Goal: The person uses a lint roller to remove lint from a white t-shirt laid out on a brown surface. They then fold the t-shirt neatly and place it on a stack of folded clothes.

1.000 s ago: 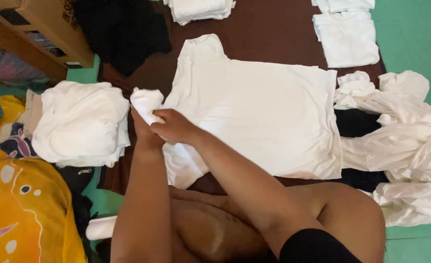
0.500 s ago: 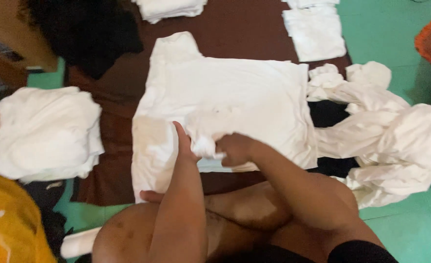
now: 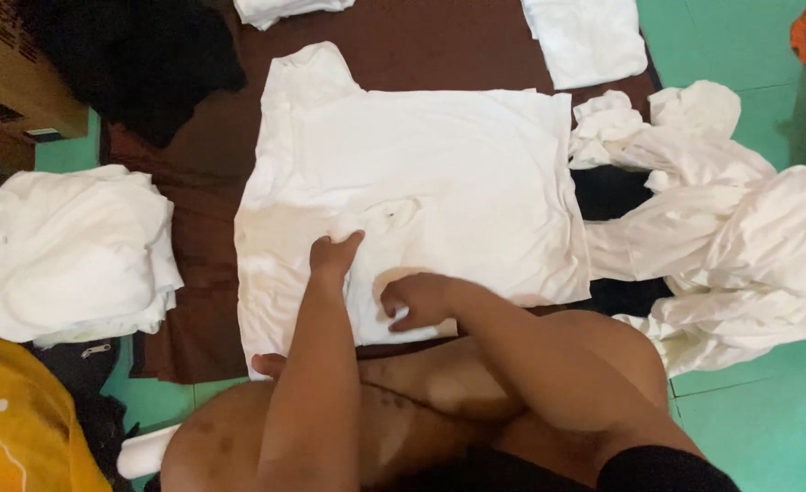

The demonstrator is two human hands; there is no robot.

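Starting at the left, the soft heap of folded white cloth (image 3: 67, 251) sits partly on the dark brown mat (image 3: 189, 301) and partly off it; it looks loose enough that, to my eye, a sideways sweep of an elbow could tip it onto the green tiled floor (image 3: 749, 410). Next along, the left hand (image 3: 333, 258) lies flat, fingers spread and palm down, pressing the near part of the large white cotton T-shirt (image 3: 439, 182); it grips nothing. Just beside it the right hand (image 3: 418, 300) is curled, knuckles up, fingertips dug into the shirt's near edge (whether it has actually pinched a fold I cannot tell, since the fingers hide the cloth beneath). The risk I see is a crooked crease; if one hand drags while the other pins, the fabric could bunch between them, and a wrinkle already shows around the left fingertips.

The shirt itself lies spread in the middle of the mat, straight in front of the person's bare knees, one short sleeve poking out at the far left corner; it is thin, limp and plain, with faint yellowish-brown staining toward its near left part and a small dark speck near the centre. Its right edge nearly meets the tangled pile of unfolded white garments (image 3: 740, 237), which spills off the mat; a stray sleeve from there could, I think, get caught up in the shirt.
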